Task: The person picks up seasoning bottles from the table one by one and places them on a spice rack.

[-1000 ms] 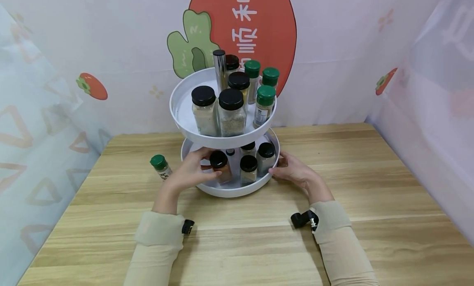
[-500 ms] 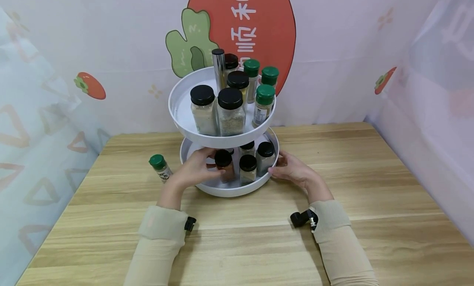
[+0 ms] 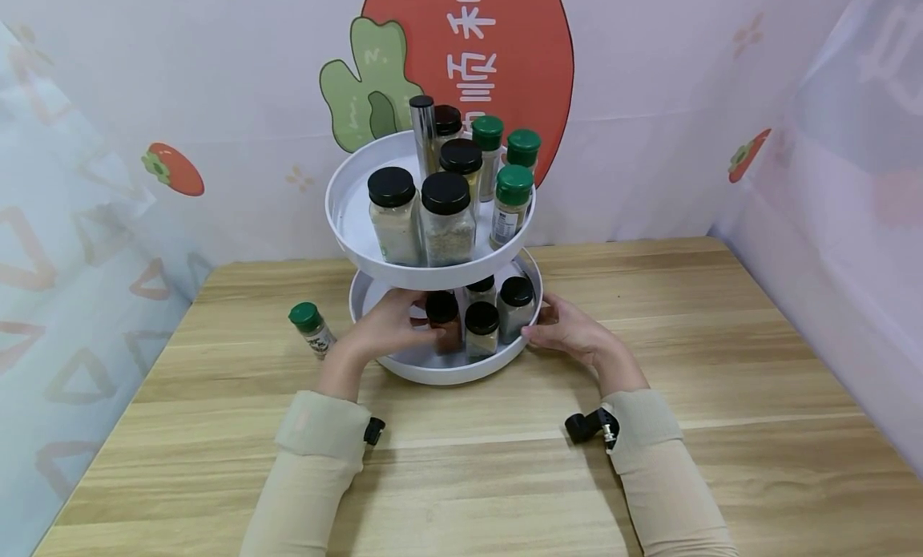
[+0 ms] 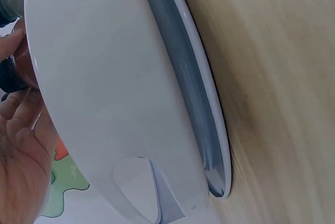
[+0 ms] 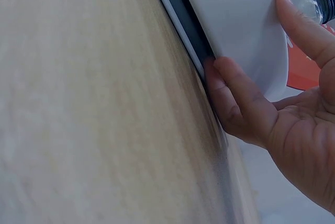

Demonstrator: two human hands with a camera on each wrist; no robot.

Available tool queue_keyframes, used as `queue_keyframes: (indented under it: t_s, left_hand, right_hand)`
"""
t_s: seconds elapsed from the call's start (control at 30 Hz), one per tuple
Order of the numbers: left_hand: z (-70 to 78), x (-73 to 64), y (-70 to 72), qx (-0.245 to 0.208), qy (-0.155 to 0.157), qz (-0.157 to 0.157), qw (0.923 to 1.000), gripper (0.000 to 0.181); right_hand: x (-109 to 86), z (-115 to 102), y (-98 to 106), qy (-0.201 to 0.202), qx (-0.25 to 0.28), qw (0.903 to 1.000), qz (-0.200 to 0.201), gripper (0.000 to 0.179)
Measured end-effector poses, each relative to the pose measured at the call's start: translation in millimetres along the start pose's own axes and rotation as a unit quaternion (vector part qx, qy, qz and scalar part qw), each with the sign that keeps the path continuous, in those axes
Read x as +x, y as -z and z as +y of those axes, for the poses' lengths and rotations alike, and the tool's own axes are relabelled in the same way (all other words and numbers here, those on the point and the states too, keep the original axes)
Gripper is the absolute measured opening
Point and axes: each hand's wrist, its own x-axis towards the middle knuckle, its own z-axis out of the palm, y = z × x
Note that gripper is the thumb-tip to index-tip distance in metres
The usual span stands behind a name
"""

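My left hand (image 3: pixel 389 328) reaches between the tiers of a white two-tier spice rack (image 3: pixel 433 278). It holds a black-lidded spice jar (image 3: pixel 449 338) with reddish-brown contents, upright on or just above the lower tray (image 3: pixel 440 375). In the left wrist view the thumb and fingers lie on either side of this jar (image 4: pixel 25 59); its base is hidden by the tray wall. On the opposite side my right hand (image 3: pixel 577 337) grips the lower tray's edge. The right wrist view shows its thumb against the white wall (image 5: pixel 238 20) and fingertips low at the base.
Beside the held jar stand several black-lidded jars (image 3: pixel 481 332). The upper tier carries large black-lidded jars (image 3: pixel 447 228), green-capped bottles (image 3: pixel 508 212) and a tall silver cylinder (image 3: pixel 423 136). A green-capped bottle (image 3: pixel 313 330) is on the wooden table (image 3: pixel 461 477), left of the rack.
My left hand has moved right with the reddish-brown spice jar, bringing it closer to the other jars on the lower tray. The right hand stays in place on the rim.
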Motion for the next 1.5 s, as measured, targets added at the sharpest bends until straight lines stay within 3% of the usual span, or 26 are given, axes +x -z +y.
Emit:
queue_keyframes:
  t_s: [0.57, 0.83, 1.17, 1.5]
  left_hand:
    - [-1.4, 3.5, -1.4, 0.004, 0.013, -0.002, 0.9999, 0.047]
    - [-5.4, -4.6, 2.2, -0.006, 0.012, -0.005, 0.9999, 0.055]
    - [-5.7, -29.9, 23.4, -0.045, 0.04, 0.02, 0.998, 0.042]
    - [-13.9, -69.6, 59.0, 0.003, 0.04, 0.107, 0.9934, 0.039]
  right_hand:
    - [-1.4, -1, 1, -0.004, 0.001, 1.0, 0.001, 0.09]
    - [-0.1, 1, 2, -0.006, 0.001, 1.0, 0.004, 0.091]
    - [-0.4, 0, 1, -0.005, -0.004, 1.0, 0.001, 0.09]
    - [0.7, 2, 1, 0.001, -0.002, 1.0, 0.002, 0.088]
